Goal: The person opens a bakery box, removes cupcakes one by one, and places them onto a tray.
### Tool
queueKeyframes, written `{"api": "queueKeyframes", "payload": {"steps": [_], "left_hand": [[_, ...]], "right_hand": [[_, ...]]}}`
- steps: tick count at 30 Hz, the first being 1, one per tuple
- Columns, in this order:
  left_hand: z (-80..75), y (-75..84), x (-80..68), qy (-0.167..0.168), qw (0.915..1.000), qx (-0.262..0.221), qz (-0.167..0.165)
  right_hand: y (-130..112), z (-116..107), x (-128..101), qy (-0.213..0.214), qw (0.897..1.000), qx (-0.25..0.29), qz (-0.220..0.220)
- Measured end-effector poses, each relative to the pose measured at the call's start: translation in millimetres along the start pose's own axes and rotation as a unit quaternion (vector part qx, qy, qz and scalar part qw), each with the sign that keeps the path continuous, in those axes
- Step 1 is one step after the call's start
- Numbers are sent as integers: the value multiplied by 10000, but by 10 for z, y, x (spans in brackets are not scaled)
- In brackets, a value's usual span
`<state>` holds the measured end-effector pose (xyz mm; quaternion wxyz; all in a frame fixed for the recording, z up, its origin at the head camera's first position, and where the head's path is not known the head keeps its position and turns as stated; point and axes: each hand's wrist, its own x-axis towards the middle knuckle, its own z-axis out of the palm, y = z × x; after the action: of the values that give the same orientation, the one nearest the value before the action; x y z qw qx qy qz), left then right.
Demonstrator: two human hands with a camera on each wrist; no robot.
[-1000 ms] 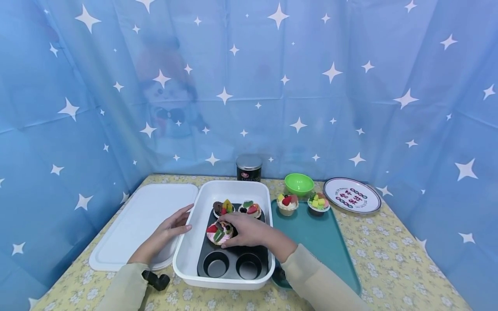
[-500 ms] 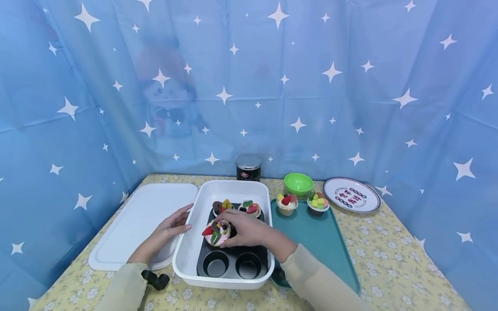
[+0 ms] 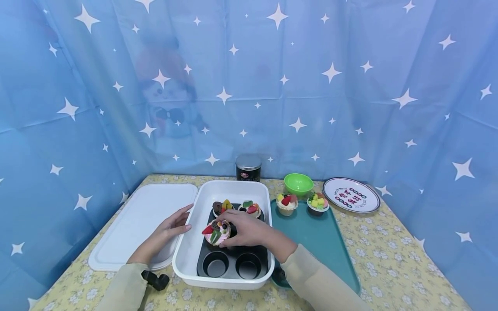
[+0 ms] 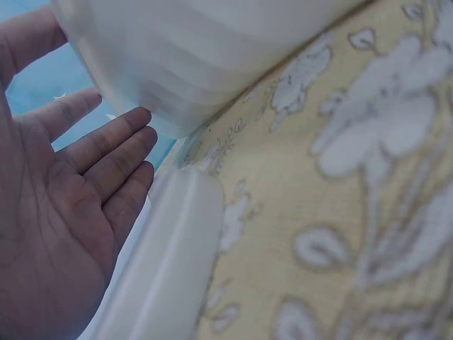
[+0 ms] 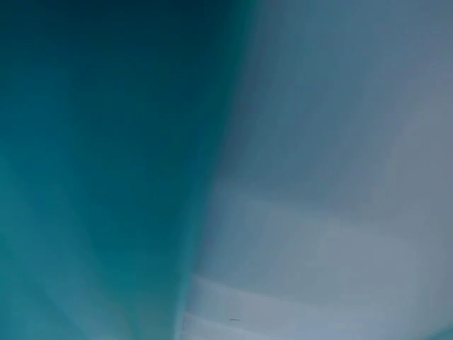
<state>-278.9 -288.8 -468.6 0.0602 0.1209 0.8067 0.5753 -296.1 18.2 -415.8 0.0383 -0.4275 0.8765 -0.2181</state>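
Note:
My right hand [image 3: 249, 230] grips a pink-creamed cupcake [image 3: 216, 236] topped with strawberry and a green leaf, over the left middle cup of a black muffin tin [image 3: 232, 257]. The tin lies inside a deep white tub [image 3: 187, 255]. Two more cupcakes, one with chocolate and yellow fruit [image 3: 222, 208], the other with strawberry and green [image 3: 252, 209], sit in the far cups; both near cups hold nothing. At the tub's left side, my left hand [image 3: 171, 229] has its fingers extended, thumb and fingertips right by the wall. The right wrist view is blurred and shows no hand.
Left of the tub lies a white lid [image 3: 128, 224]. On the right, a teal tray [image 3: 315, 237] carries a strawberry cupcake [image 3: 287, 206] and a yellow-fruit cupcake [image 3: 317, 205]. Behind stand an espresso tin [image 3: 249, 167], a green bowl [image 3: 298, 185] and a printed plate [image 3: 373, 198].
The held cupcake has shifted slightly left and turned in my right hand's grip, mostly during the first half second. My left hand has stayed in place.

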Motion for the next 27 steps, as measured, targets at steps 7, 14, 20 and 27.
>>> {"api": "queueKeyframes", "payload": {"steps": [7,14,20,27], "left_hand": [[-11,-8,-2,-15,10000,-8,23],[-9,5,0,-45,10000,-40,43],[3,33,-6,-48,10000,-40,-23],[-7,18,-6,-53,10000,-39,0]], "right_hand": [[3,-11,8,6,10000,9,-65],[10,-10,9,159,9997,161,-95],[18,-40,-8,333,9988,286,-198],[-8,-145,-41,406,9983,330,-246]]}}
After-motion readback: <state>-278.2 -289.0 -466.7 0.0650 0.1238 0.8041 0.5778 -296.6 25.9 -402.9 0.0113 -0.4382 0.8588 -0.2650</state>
